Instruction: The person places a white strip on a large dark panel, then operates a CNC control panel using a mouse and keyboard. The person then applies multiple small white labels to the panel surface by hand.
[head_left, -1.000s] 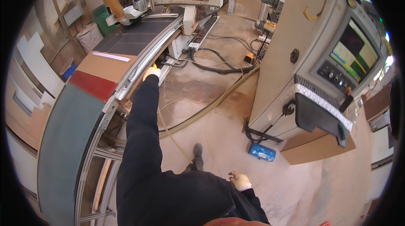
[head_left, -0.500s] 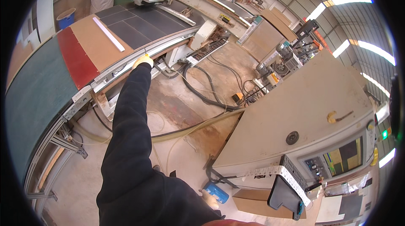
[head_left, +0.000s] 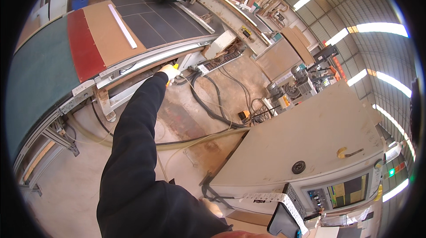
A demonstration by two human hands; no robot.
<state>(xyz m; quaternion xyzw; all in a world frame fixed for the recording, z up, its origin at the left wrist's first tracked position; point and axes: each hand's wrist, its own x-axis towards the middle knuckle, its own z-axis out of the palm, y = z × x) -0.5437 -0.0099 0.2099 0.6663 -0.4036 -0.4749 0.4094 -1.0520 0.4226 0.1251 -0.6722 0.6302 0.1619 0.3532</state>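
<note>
A small yellow object (head_left: 175, 66) sits in the gloved left hand (head_left: 169, 72), which is closed around it at the machine table's (head_left: 133, 29) front rail (head_left: 146, 60). Black cables (head_left: 213, 105) lie just beyond. The right hand (head_left: 212, 207) hangs low beside the body, near a control cabinet (head_left: 306, 140); its grip cannot be told.
</note>
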